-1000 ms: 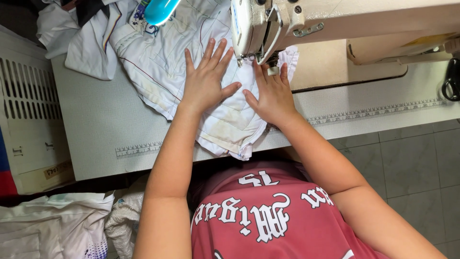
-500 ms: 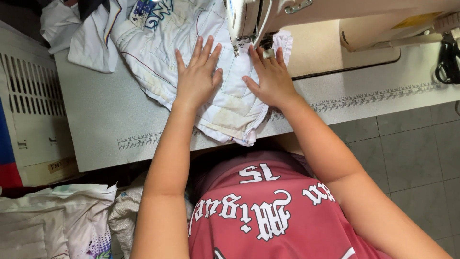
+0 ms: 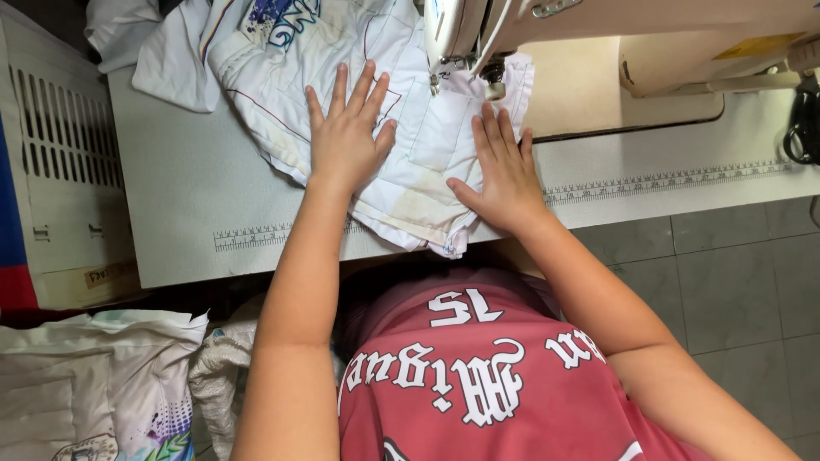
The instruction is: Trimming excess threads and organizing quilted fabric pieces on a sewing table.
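Note:
A white garment [image 3: 427,162] with thin red lines and a coloured print lies on the pale sewing table [image 3: 188,196], its far edge under the needle of a cream sewing machine [image 3: 598,26]. My left hand [image 3: 348,137] lies flat on the cloth, fingers spread, left of the needle. Just below the presser foot my right hand [image 3: 504,171] presses flat on the fabric. Neither hand grips anything. The cloth's near edge hangs over the table front.
A printed ruler strip [image 3: 666,179] runs along the table's front edge. A white slatted crate [image 3: 60,162] stands at the left. More white printed garments [image 3: 94,384] are heaped at the lower left. Grey floor tiles [image 3: 735,273] show at the right. Black scissors [image 3: 803,128] hang at the far right.
Both hands have slid with the cloth toward the machine, and the garment has fed further under the needle. The view has shifted slightly.

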